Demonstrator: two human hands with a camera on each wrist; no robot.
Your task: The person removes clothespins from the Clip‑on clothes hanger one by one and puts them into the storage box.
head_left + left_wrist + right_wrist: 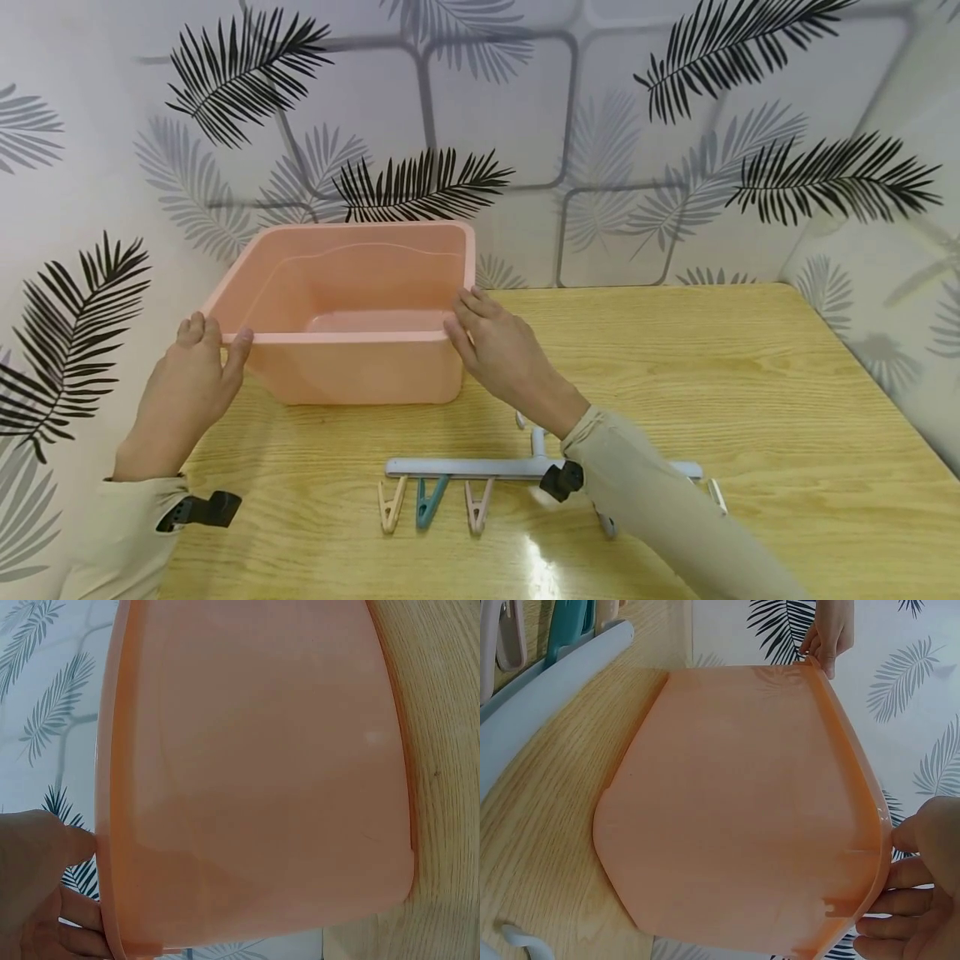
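Note:
A pink plastic basin [360, 367] stands at the back left of the wooden table, its open top facing up and its inside bare. My left hand [183, 392] holds the rim at the near left corner, thumb along the front edge and fingers over the side. At the near right corner my right hand [510, 350] grips the rim, with the thumb at the front. In the right wrist view, the fingers [904, 900] of that hand meet the rim from outside. The basin's flat outer wall [262, 765] fills most of the left wrist view.
In front of the basin lies a white clip hanger [465, 469], partly hidden under the right forearm. Along it hang a yellow peg [390, 507], a teal peg [430, 504] and a pink peg [477, 507]. A leaf-patterned wall [517, 242] rises behind the table [750, 375].

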